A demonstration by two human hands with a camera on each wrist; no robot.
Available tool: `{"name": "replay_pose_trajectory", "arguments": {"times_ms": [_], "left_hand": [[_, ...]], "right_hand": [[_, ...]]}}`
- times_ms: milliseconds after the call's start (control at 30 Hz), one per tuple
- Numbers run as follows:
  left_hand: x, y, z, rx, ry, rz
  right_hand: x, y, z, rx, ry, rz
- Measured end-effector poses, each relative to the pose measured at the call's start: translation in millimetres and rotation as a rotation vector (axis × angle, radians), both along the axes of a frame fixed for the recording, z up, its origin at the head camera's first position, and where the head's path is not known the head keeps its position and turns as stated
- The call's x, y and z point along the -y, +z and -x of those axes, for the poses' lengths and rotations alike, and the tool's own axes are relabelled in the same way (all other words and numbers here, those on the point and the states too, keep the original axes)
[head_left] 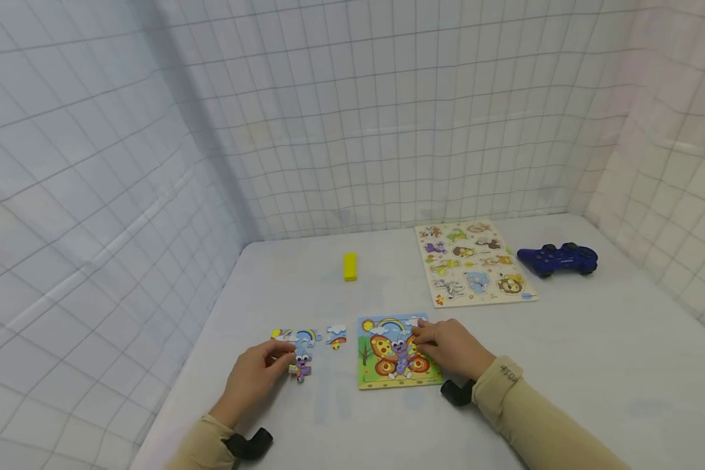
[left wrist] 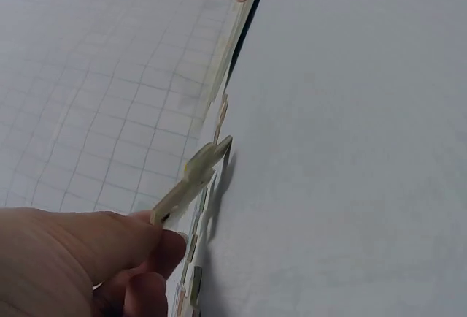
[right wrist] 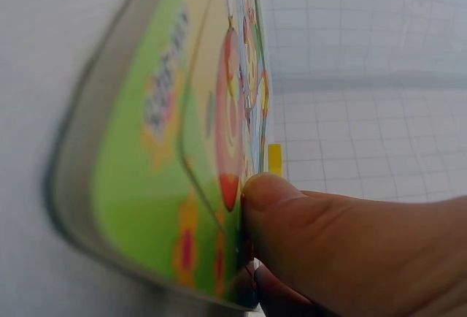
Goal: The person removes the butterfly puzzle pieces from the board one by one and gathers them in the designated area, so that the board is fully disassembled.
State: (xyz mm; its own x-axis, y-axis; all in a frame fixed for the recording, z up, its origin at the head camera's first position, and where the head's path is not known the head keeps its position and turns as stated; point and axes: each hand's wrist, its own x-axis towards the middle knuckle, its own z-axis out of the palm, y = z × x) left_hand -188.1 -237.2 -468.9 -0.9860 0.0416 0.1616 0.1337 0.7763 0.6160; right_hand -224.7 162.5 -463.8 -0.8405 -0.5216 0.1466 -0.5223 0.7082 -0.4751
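Observation:
My left hand [head_left: 258,372] pinches a puzzle piece [left wrist: 191,180] between thumb and fingers; it is tilted and a little above the table in the left wrist view. In the head view, a purple butterfly face piece [head_left: 302,364] shows at those fingertips. Beyond them lie a rainbow piece [head_left: 307,337] and a cloud piece [head_left: 336,336]. My right hand [head_left: 452,346] touches the face of the butterfly puzzle board [head_left: 396,384] near its upper right, its thumb [right wrist: 273,193] on the picture. Whether those fingertips pinch a piece is hidden.
A yellow block [head_left: 350,267] lies behind the loose pieces. An animal puzzle board [head_left: 476,264] lies at the back right, with a blue game controller [head_left: 558,259] beside it. Gridded white cloth walls [head_left: 388,117] enclose the table's back and sides.

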Motion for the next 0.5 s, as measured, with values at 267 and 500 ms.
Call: {"name": "replay_pose_trajectory", "arguments": {"times_ms": [267,500], "left_hand": [[4.9,-6.2,-1.8,-0.036,0.006,0.125],[5.1,-7.3,-2.4,-0.126,-0.026,0.216]], "right_hand": [[-1.8,-2.2,0.8,-0.006,0.012,0.005],[-1.4,-3.1,0.9,0.008,0.000,0.028]]}}
